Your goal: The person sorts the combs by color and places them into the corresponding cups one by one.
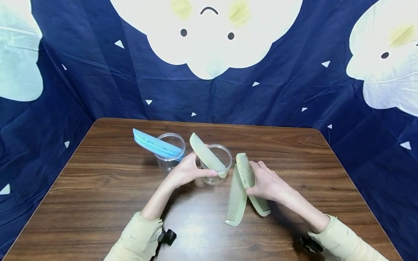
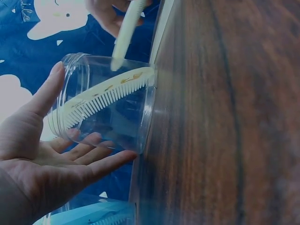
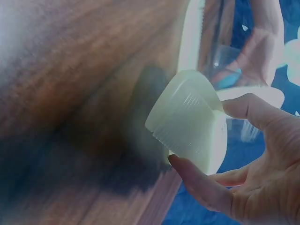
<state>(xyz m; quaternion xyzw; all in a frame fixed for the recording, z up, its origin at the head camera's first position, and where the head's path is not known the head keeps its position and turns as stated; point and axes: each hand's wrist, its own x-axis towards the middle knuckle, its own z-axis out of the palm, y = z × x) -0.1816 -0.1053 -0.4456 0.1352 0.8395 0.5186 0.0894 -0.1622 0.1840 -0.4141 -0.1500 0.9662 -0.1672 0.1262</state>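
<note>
My left hand grips a clear plastic cup standing on the table, thumb at its rim and fingers along the opposite side. A pale green comb leans inside that cup, one end sticking out past the rim. To the right of the cup, my right hand pinches another pale green comb between thumb and fingers, raised above the tabletop. A third pale green comb lies just left of it, partly overlapped by the held one in the head view.
A second clear cup stands to the left, with light blue combs leaning out of it toward the left. Everything is on a brown wooden table. Behind hangs a dark blue cloth with white clouds.
</note>
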